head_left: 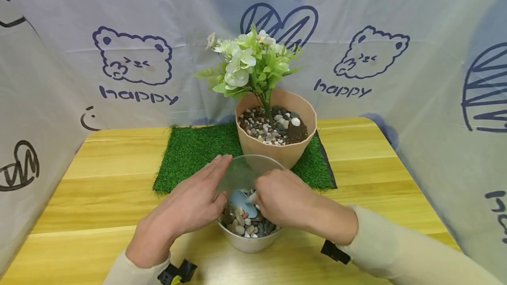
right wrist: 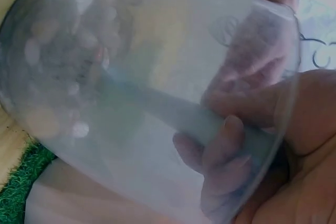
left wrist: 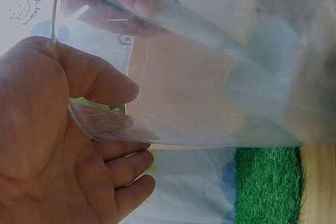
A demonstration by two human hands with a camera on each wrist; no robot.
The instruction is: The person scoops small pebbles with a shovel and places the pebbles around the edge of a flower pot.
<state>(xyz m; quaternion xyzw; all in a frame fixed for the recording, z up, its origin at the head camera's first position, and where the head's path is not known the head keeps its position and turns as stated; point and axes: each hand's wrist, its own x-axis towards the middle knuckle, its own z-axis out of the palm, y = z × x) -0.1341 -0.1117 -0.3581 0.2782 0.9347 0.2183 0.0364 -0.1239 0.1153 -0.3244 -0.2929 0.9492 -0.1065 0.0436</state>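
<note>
A clear container with pebbles in its bottom stands on the table in the head view. My right hand reaches into it and grips the handle of a light blue small shovel. The shovel's blade lies among the pebbles. In the right wrist view, curled fingers show through the wall around the handle. My left hand is at the container's left side near the rim, its fingers fairly straight and its thumb apart from them. The left wrist view shows that thumb against the wall.
Just behind the container stands a peach flowerpot with white flowers, pebbles and dark soil. The pot is on a green turf mat on the wooden table. A printed curtain hangs around the table's back and sides.
</note>
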